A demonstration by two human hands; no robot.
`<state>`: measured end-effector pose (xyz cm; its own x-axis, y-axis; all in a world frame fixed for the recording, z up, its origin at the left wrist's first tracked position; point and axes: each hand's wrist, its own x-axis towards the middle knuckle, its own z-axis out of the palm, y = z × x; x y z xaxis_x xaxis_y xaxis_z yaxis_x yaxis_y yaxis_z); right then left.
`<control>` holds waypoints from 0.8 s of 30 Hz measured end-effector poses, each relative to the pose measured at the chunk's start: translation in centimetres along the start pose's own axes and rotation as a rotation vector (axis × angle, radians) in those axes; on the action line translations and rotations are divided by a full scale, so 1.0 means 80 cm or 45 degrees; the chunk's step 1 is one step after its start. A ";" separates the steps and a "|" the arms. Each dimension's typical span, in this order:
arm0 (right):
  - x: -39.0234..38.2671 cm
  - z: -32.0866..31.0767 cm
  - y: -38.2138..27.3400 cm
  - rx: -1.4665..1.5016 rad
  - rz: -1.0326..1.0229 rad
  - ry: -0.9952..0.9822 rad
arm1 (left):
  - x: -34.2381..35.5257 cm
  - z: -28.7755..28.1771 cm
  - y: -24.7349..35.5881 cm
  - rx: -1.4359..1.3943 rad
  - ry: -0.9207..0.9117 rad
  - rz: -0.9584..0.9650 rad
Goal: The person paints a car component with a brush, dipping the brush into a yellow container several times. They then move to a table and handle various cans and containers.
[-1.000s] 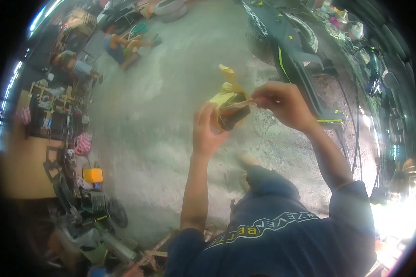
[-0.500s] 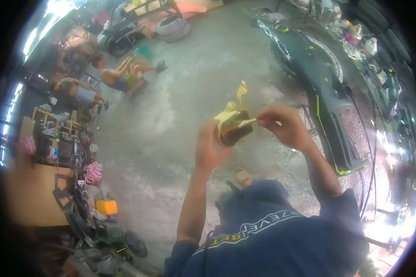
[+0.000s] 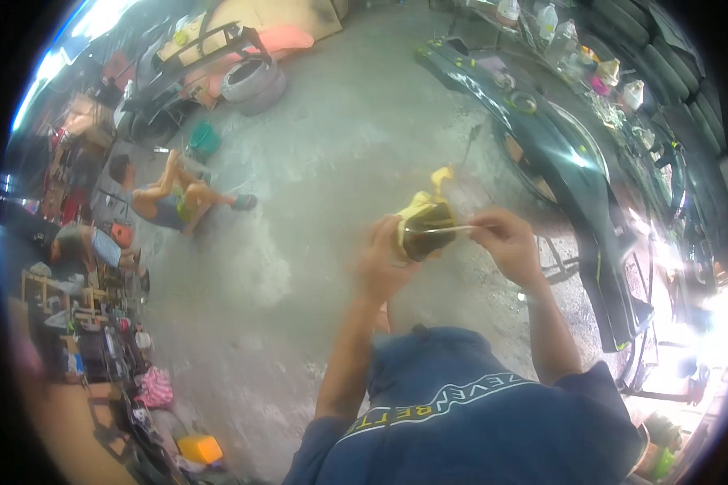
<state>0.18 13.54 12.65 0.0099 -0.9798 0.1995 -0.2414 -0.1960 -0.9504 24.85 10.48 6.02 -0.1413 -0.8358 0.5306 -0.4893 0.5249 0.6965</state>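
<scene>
My left hand (image 3: 387,263) is wrapped round a small dark cup-like container (image 3: 433,234) and holds it tilted in front of my body. Crumpled yellow material (image 3: 415,212), like paper or masking tape, covers part of its rim, and a loose strip (image 3: 442,179) sticks up beyond. Between the thumb and fingers of my right hand (image 3: 511,249) is a thin pale stick (image 3: 459,229), pinched at its end. The stick reaches across the container's dark opening; I cannot tell whether its tip touches what is inside.
A long dark car bumper (image 3: 570,174) rests on a stand at the right, with a tape roll (image 3: 522,101) on it. Two people crouch or sit at the left, near a green bucket (image 3: 205,139). A tyre (image 3: 253,87) lies at the far left; bottles (image 3: 547,23) stand far right.
The view has shifted, so the surroundings sit differently. My hands still hold the container and stick; the stick now lies flatter across the opening. The seated person's arms have moved.
</scene>
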 end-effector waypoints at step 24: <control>0.656 -0.002 0.099 0.186 0.327 0.588 | 0.626 0.130 -0.320 -0.127 -0.284 0.170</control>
<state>-1.36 -39.44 15.62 -0.4663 -0.8846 0.0095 -0.0426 0.0118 -0.9990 21.34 -46.52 9.73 -0.3904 -0.7671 0.5090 -0.3681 0.6369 0.6774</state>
